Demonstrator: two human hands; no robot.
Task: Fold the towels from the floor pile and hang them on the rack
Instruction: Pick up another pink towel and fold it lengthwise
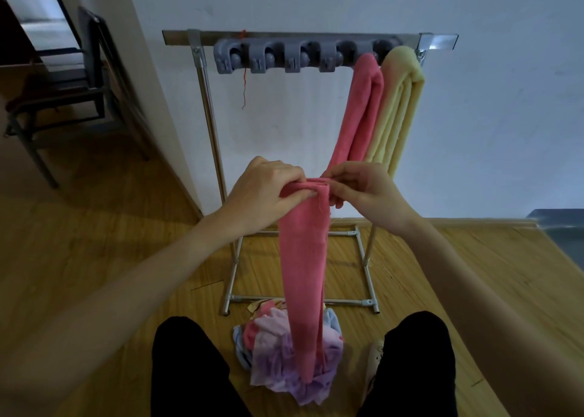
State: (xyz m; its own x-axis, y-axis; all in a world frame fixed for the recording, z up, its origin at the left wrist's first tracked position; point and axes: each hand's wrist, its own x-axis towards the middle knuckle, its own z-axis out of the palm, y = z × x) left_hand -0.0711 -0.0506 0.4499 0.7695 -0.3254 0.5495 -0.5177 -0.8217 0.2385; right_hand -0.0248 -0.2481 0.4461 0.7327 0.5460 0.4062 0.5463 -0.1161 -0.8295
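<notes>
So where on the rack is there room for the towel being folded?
The four grey clips left of the hung pink towel are bare; only a red thread dangles there. The right end is crowded: pink and yellow towel side by side against the post. Both hands grip the folded towel.

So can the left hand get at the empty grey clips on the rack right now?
Probably not yet: the left hand and right hand both grip the folded pink towel. Nothing blocks the clips themselves.

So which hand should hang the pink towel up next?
Probably the left hand. The free clips sit on the rack's left side, above it. The right hand is below the hung pink towel and yellow towel.
</notes>
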